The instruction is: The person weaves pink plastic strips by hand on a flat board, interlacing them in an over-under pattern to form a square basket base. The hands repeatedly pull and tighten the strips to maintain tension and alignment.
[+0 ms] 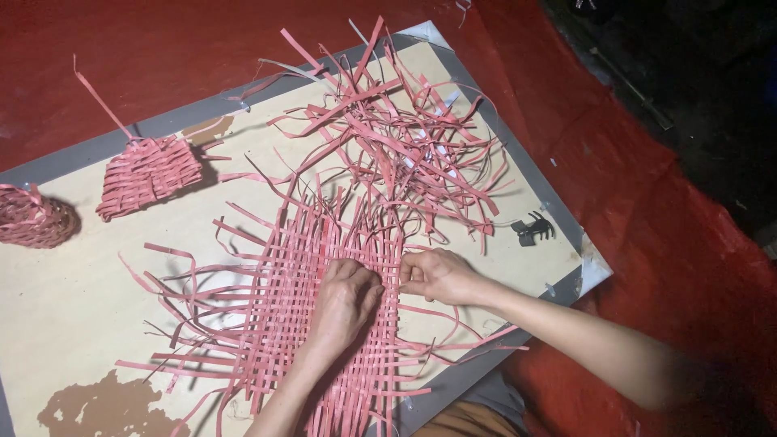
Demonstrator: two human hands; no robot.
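A flat mat woven from red strips [283, 299] lies on a pale wooden board [73, 283], with loose strip ends sticking out on all sides. My left hand [346, 299] rests on the middle of the weave, fingers curled and pressing the strips down. My right hand [437, 277] sits at the mat's right edge, its fingers pinched on a red strip [402, 281] next to the left hand's fingertips.
A tangled pile of loose red strips [396, 137] lies at the board's far side. Two small woven red pieces [150, 174] [32, 217] sit at the left. A small black clip [532, 230] lies near the board's grey-taped right edge [526, 170]. Red sheeting [647, 226] surrounds the board.
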